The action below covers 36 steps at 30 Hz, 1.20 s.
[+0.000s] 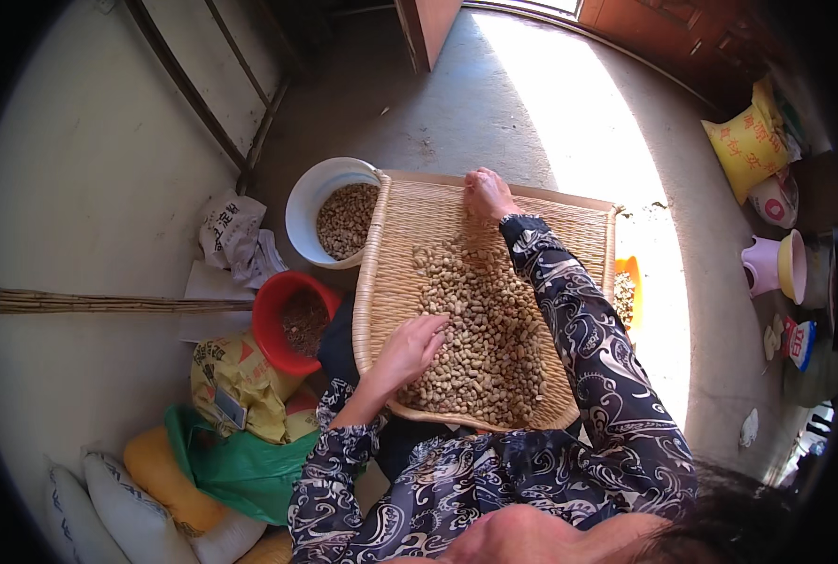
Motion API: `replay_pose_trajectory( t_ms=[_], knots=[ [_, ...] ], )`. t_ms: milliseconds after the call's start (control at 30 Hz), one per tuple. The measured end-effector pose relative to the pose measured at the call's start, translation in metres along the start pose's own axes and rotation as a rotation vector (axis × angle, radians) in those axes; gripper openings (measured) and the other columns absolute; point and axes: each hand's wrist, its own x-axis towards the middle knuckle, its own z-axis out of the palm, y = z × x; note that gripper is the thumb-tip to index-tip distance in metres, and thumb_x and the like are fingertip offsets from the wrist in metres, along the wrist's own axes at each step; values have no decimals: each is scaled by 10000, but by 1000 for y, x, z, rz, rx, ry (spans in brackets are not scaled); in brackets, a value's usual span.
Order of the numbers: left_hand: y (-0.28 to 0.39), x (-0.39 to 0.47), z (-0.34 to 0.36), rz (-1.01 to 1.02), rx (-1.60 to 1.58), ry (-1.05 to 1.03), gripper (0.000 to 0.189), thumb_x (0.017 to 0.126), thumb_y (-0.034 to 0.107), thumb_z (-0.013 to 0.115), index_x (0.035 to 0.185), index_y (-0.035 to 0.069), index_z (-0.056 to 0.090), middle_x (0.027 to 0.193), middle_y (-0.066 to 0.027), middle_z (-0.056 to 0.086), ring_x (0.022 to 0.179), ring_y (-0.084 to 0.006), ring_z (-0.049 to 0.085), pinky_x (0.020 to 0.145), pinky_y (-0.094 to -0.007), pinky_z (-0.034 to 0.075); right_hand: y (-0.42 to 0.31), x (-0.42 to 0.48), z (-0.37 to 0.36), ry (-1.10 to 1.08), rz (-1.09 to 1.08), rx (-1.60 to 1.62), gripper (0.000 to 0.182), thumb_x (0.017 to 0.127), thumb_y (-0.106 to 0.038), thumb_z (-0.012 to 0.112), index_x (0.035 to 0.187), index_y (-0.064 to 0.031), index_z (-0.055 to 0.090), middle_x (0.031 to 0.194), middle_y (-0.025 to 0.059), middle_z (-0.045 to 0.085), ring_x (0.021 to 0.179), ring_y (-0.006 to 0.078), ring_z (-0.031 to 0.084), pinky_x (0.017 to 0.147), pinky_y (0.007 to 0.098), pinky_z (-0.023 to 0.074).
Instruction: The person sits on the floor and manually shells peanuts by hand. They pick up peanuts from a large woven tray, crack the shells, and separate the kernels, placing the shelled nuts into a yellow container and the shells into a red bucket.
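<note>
A woven wicker winnowing tray [398,225] rests across my lap, with a heap of unshelled peanuts [486,338] spread over its near and middle part. My left hand [412,349] lies on the heap's left edge, fingers loosely bent; whether it holds a peanut cannot be told. At the tray's far side, my right hand [487,194] is curled above the weave near the rim, and its fingertips are partly hidden. Beyond the tray's left rim stands a white bucket [303,215] partly filled with peanuts.
Left of the tray are a red bucket [267,345] with dark debris, a yellow sack [278,405] with a phone [230,407] on it, and a green bag [250,472]. An orange container [634,271] of small pieces stands beyond the right rim. A broom [123,304] leans at the left wall.
</note>
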Motion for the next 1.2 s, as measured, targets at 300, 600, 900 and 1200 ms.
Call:
replay_pose_trajectory(
  t_ms=[300, 600, 900, 1200],
  knots=[
    [-13, -52, 7, -47, -66, 441, 221, 910, 36, 577, 1109, -45, 626, 1070, -205, 657, 1011, -370, 630, 883, -415, 499, -6, -14, -4, 21, -62, 210, 43, 881, -50, 560, 871, -8, 564, 829, 184, 637, 798, 357, 637, 727, 441, 520],
    [-11, -55, 29, 5, -104, 631, 199, 906, 24, 574, 1087, -37, 631, 1060, -187, 662, 1005, -353, 638, 877, -406, 508, -40, -175, -43, -350, 303, 457, 219, 960, -178, 574, 1015, -1, 692, 802, 65, 679, 671, 125, 593, 596, 289, 491],
    [-25, -117, 53, -42, -302, 1032, 106, 922, 36, 595, 1016, 2, 632, 897, -123, 646, 814, -259, 661, 714, -316, 529, -43, -252, -2, -293, 668, 1399, 95, 967, -159, 603, 1005, -77, 635, 849, -14, 604, 722, 83, 567, 612, 223, 465],
    [-191, -283, 77, -712, -77, 1446, 85, 903, 113, 631, 878, 34, 648, 820, -111, 613, 720, -250, 615, 668, -355, 502, -15, -296, 2, -179, 850, 1513, 171, 990, -266, 586, 936, -109, 626, 806, -16, 614, 679, 90, 534, 590, 241, 469]
  ],
)
